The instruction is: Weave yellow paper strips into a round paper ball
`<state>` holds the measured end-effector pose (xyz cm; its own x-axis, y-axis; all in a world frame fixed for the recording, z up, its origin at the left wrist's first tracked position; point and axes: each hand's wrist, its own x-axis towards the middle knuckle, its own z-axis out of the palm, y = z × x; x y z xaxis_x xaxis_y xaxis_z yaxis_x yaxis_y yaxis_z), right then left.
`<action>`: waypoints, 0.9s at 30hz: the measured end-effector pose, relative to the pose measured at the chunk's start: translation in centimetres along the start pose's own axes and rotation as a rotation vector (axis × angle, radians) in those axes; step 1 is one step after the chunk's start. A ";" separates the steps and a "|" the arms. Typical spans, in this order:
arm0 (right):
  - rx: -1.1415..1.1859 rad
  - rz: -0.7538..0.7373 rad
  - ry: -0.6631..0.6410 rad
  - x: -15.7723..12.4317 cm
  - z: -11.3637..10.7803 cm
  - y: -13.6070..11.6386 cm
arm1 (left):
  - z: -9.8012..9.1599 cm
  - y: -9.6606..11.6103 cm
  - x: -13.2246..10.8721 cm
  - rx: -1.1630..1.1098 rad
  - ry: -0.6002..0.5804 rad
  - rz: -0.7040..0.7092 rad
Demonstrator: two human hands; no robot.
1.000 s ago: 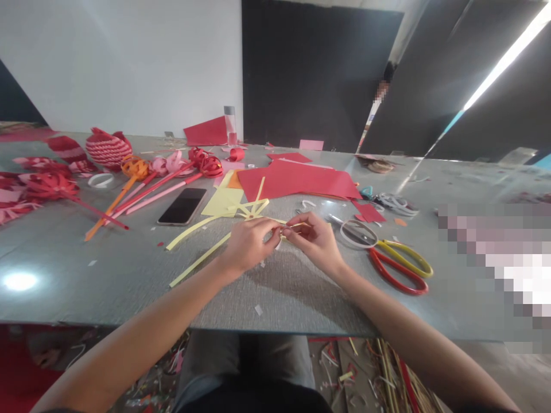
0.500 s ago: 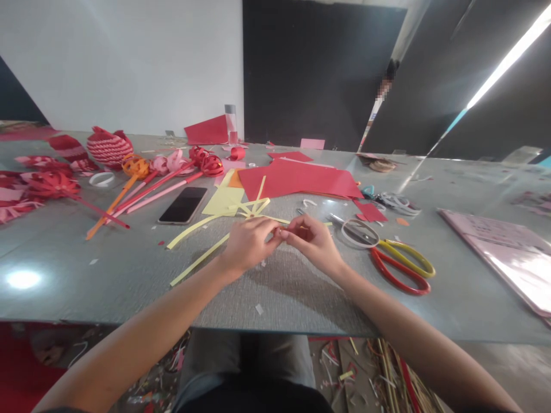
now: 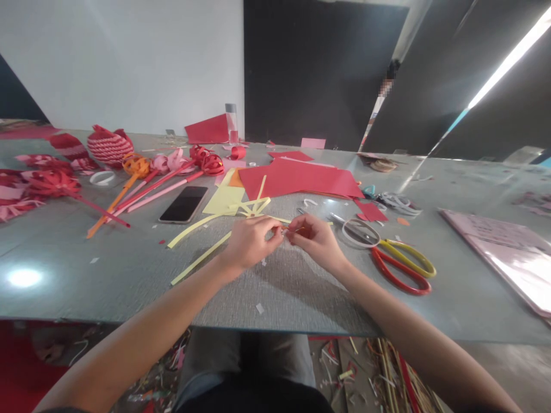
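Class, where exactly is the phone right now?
Left of centre in the head view, the phone lies between the pink stem and the yellow sheet, beyond and left of the left hand.

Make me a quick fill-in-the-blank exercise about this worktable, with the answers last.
1. The long paper strips near the left hand are pale ____.
2. The scissors beside the right hand have one yellow handle loop and one ____ loop.
3. The phone lies with its screen facing ____.

Missing words: yellow; red; up.

The head view looks forward (and down), close over the table (image 3: 107, 275)
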<state>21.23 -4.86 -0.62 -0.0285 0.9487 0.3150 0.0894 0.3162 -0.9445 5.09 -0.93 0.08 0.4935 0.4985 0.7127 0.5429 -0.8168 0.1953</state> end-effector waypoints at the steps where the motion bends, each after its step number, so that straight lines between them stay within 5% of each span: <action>1: -0.036 -0.016 0.016 0.0 0.0 0.0 | 0.0 0.0 0.0 -0.023 -0.017 -0.026; 11: -0.168 -0.084 0.064 0.2 -0.3 0.6 | 0.1 -0.6 0.2 -0.434 -0.210 -0.289; 27: -0.466 -0.248 0.098 0.1 -0.7 -0.2 | 0.3 -1.5 0.5 -0.708 -0.412 -0.439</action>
<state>21.87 -4.86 -0.34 -0.0140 0.8339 0.5518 0.5252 0.4757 -0.7056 4.71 0.65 -0.11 0.6179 0.7581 0.2085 0.2635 -0.4495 0.8535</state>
